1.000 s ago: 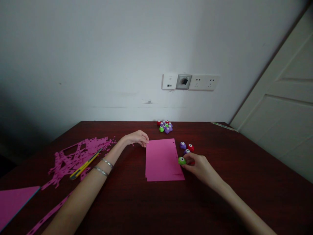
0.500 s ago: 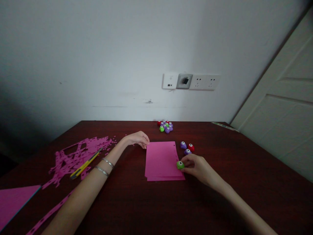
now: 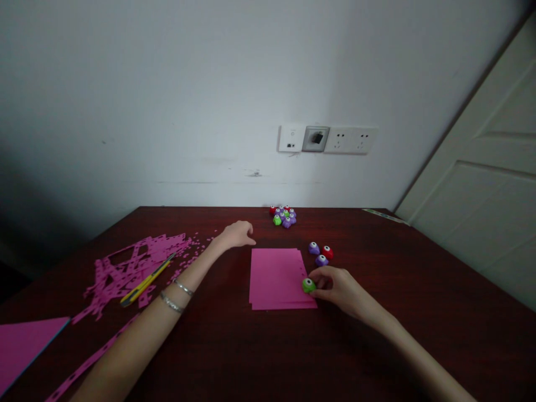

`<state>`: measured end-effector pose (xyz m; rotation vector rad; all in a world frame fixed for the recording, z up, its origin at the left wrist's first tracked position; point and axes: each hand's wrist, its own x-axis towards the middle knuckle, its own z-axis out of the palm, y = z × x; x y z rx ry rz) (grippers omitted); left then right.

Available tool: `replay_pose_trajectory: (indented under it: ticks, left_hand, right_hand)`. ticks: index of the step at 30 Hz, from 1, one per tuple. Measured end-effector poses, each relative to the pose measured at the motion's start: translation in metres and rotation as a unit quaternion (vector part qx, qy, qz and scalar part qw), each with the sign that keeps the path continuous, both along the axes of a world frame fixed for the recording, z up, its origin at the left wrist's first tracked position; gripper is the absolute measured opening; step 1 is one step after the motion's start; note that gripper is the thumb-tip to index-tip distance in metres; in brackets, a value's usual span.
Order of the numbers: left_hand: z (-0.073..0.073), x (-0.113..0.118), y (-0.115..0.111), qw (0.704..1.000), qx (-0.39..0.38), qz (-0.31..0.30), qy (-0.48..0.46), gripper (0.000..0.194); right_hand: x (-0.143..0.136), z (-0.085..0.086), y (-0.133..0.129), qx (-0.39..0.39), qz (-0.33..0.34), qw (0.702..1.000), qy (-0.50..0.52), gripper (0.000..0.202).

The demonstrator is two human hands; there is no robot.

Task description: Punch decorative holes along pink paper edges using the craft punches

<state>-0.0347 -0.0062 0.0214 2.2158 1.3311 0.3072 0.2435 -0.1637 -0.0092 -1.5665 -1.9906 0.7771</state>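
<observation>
Pink sheets (image 3: 277,276) lie stacked on the dark table, their edges slightly offset. My right hand (image 3: 329,281) grips a green eyeball-topped piece (image 3: 309,285) between thumb and fingers at the stack's right edge. Just off the upper left corner, my left hand (image 3: 240,234) hovers with thumb and fingers apart, holding nothing. Two purple pieces (image 3: 314,248) and a red piece (image 3: 327,253) sit beyond my right hand.
A cluster of similar pieces (image 3: 283,216) stands near the wall. At left are pink paper scraps (image 3: 125,268), a yellow cutter (image 3: 146,281) and a pink sheet (image 3: 29,346) with a blue edge. Wall sockets (image 3: 350,140) are above the table.
My left hand has let go of the sheets' upper left corner and lifted away. The top sheet's far edge now sits a little nearer. My right hand and the green piece have barely moved.
</observation>
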Motion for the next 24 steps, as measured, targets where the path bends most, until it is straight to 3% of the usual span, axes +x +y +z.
replay_pose_trajectory:
  ticks: [2, 3, 6, 10, 13, 18, 24]
  left_hand:
    - [0.006, 0.010, -0.014, 0.995, 0.096, -0.031, -0.001, 0.046]
    - [0.006, 0.016, -0.023, 0.993, 0.096, -0.072, 0.001, 0.055]
    - [-0.002, 0.037, -0.049, 0.987, 0.016, -0.155, 0.042, 0.086]
    - [-0.022, 0.057, -0.070, 0.979, -0.045, -0.184, 0.080, 0.105]
    - [-0.025, 0.062, -0.075, 0.969, -0.056, -0.209, 0.122, 0.112]
    - [-0.009, 0.064, -0.081, 0.942, -0.062, -0.242, 0.223, 0.113]
    - [-0.006, 0.065, -0.084, 0.942, -0.062, -0.241, 0.225, 0.112]
  right_hand:
    - [0.001, 0.000, 0.000, -0.009, 0.005, 1.000, 0.005, 0.022]
    - [0.002, 0.000, 0.001, -0.012, 0.007, 1.000, 0.007, 0.023]
    - [0.003, 0.000, 0.001, -0.013, 0.013, 1.000, -0.006, 0.022]
    - [0.003, 0.002, 0.000, -0.008, 0.020, 0.999, -0.032, 0.020]
    - [0.002, 0.001, 0.001, -0.006, 0.029, 0.999, -0.037, 0.020]
    - [0.002, 0.001, 0.002, -0.011, 0.036, 0.998, -0.048, 0.020]
    - [-0.001, 0.005, 0.001, -0.012, 0.035, 0.998, -0.051, 0.020]
